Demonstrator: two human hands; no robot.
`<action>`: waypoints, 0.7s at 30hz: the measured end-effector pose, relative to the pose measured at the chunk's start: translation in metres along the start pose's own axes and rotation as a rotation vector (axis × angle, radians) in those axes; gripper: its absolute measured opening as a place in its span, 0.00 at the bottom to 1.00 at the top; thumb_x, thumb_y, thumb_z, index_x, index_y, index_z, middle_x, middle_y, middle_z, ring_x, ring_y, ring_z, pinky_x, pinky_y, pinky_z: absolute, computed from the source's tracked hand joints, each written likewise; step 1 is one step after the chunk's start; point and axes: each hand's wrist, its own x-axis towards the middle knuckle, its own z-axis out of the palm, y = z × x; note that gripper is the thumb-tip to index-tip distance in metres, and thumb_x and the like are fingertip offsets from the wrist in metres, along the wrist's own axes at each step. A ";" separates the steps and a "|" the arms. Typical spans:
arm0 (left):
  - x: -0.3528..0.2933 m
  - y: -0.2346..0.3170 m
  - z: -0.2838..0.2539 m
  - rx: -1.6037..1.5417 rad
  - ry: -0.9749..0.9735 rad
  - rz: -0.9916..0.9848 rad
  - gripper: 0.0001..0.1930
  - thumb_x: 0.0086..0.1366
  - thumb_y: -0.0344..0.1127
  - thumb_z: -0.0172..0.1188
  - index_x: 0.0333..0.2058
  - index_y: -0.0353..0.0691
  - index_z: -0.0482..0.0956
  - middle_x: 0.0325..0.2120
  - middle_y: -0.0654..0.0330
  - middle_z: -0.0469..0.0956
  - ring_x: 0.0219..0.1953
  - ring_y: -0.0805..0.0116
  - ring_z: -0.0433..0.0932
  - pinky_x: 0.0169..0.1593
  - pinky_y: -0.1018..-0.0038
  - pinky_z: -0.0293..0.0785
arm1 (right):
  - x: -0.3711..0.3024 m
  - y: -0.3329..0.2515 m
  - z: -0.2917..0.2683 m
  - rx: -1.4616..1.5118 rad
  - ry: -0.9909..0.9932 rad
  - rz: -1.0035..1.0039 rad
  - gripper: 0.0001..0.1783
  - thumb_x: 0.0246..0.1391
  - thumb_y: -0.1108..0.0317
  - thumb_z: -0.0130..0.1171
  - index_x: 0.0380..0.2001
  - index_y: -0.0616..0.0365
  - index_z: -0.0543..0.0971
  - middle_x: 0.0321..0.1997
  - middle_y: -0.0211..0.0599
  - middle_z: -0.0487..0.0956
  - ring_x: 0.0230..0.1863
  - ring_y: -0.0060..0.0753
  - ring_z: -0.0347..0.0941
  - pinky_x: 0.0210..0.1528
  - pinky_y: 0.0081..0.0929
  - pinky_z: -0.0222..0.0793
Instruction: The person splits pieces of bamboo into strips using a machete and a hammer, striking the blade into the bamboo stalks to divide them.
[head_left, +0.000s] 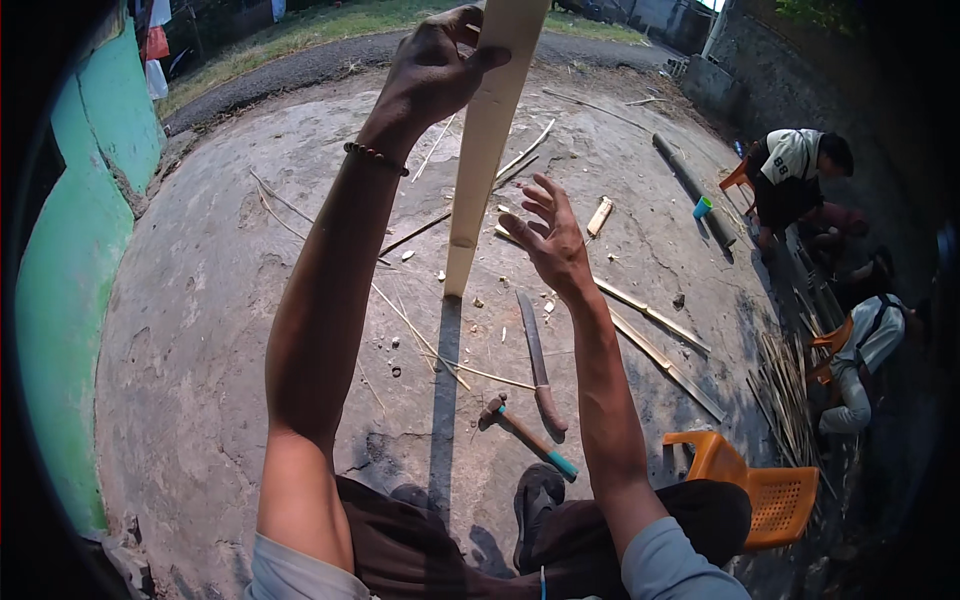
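Observation:
A long, pale split-bamboo slat [488, 140] stands nearly upright in front of me, its lower end close to or on the ground and its top cut off by the picture's edge. High up on it, my left hand [428, 75] grips its edge, thumb across the flat face. My right hand [550, 240] hangs to the right of the slat, fingers spread, holding nothing. On the concrete below lie a machete [533, 345] with a brown handle and a hammer [528, 436] with a teal grip end. The machete's handle points toward my right foot.
Split bamboo strips [665, 365] lie to the right, near an orange plastic chair [745, 485]. Farther right are a bundle of thin sticks [785, 400], a dark bamboo pole [692, 190], a green cup [702, 207] and other people [800, 165]. A green wall [85, 280] stands left.

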 end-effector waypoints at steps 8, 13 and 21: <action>-0.001 0.035 0.039 0.271 -0.051 -0.010 0.18 0.67 0.41 0.64 0.52 0.40 0.79 0.41 0.56 0.85 0.43 0.64 0.84 0.48 0.66 0.80 | 0.034 0.017 -0.003 -0.201 0.008 -0.244 0.21 0.53 0.64 0.69 0.47 0.63 0.77 0.43 0.47 0.81 0.43 0.42 0.82 0.43 0.36 0.80; -0.010 0.052 0.034 0.310 -0.097 -0.108 0.17 0.69 0.38 0.61 0.54 0.42 0.78 0.44 0.58 0.84 0.40 0.65 0.84 0.45 0.68 0.79 | 0.029 0.019 0.023 -0.185 0.148 -0.373 0.08 0.55 0.69 0.62 0.34 0.60 0.75 0.31 0.48 0.74 0.34 0.55 0.75 0.38 0.45 0.73; -0.028 0.084 0.093 0.316 0.118 0.057 0.13 0.67 0.39 0.65 0.48 0.44 0.80 0.35 0.62 0.82 0.34 0.75 0.79 0.33 0.75 0.75 | 0.016 0.011 -0.040 -0.138 0.479 -0.136 0.08 0.56 0.68 0.61 0.33 0.62 0.82 0.30 0.49 0.81 0.35 0.49 0.80 0.38 0.41 0.74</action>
